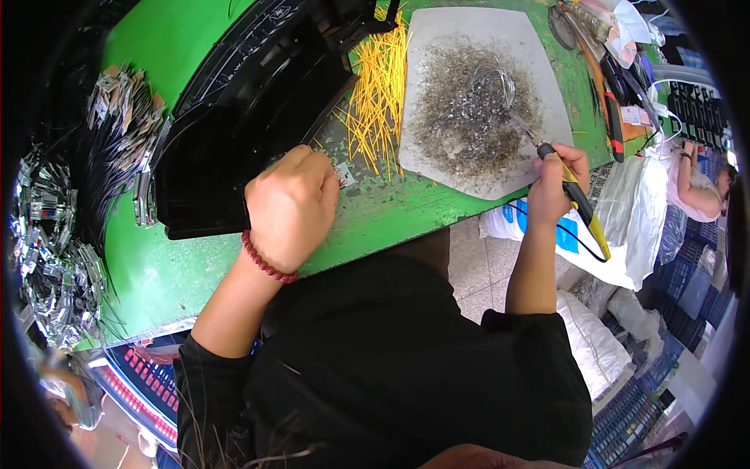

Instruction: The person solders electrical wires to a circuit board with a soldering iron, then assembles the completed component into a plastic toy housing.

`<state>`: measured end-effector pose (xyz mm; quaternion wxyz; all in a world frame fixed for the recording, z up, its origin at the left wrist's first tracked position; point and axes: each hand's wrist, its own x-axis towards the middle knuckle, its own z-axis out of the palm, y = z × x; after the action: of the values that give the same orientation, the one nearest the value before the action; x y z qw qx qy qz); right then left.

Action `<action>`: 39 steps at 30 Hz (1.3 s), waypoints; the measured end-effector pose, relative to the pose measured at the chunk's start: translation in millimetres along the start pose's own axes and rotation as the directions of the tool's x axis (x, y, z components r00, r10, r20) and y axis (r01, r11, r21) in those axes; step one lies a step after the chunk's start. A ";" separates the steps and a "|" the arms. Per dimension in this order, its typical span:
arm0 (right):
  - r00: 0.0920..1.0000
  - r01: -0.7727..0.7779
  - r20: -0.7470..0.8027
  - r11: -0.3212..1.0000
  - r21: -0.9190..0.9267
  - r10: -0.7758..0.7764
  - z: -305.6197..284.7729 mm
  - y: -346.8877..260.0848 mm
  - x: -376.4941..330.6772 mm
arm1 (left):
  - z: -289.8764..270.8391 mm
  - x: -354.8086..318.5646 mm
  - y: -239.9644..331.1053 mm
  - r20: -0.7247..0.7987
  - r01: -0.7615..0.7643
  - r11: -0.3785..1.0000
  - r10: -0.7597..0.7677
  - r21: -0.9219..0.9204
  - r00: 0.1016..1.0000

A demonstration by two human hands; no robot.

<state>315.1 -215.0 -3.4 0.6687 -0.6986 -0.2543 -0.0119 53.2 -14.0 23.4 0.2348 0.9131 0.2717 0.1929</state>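
Observation:
My right hand (553, 184) grips a soldering iron (587, 213) with a yellow and black handle and a dark cord. Its tip points at a loose coil of solder wire (494, 81) on a pale sheet (437, 31) covered with dark burnt residue. My left hand (293, 197) is curled closed at the edge of a large black casing (211, 176), its fingertips turned down and hidden. A small pale piece (344, 175) shows beside its knuckles. What this hand holds, if anything, cannot be made out. Yellow thin wires (379, 94) lie between the casing and the sheet.
On the left of the green table (141, 289) are bundles of small parts with black leads (125, 117) and a pile of shiny metallic parts (55, 234). Hand tools (613, 117) lie at the right edge. White sacks (625, 211) stand beside it; another person (694, 184) is farther right.

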 end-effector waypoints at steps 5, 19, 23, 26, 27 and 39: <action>1.000 0.031 0.005 0.998 -0.049 -0.031 -2.2 1.9 -1.0 | 0.3 0.5 2.1 -0.011 0.011 1.000 -0.011 -0.001 1.000; 0.997 0.047 -0.052 0.997 -0.066 -0.050 8.8 -1.3 -11.8 | 0.0 -1.7 -1.0 -0.015 0.020 1.000 -0.020 -0.013 1.000; 0.996 0.080 -0.037 0.996 -0.031 -0.081 13.0 -3.6 -21.5 | -1.3 -1.9 -1.8 -0.012 0.024 1.000 -0.024 -0.002 1.000; 0.999 -0.015 0.041 0.994 0.110 0.011 33.3 -20.0 -42.0 | 2.7 -1.3 -3.3 -0.041 -0.012 1.000 0.011 -0.011 0.999; 0.983 0.011 0.179 0.986 0.165 -0.041 41.5 -26.7 -50.6 | 3.6 -1.5 -3.5 -0.042 -0.013 1.000 0.013 -0.009 0.999; 0.844 -0.050 0.536 0.993 0.109 -0.016 78.5 -33.6 -95.6 | 3.5 -5.5 -7.3 -0.047 0.002 1.000 -0.003 -0.015 0.999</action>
<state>194.0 -174.5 -14.6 0.6113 -0.6354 -0.4250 0.2047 47.6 -12.9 15.4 0.2356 0.9062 0.2767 0.2161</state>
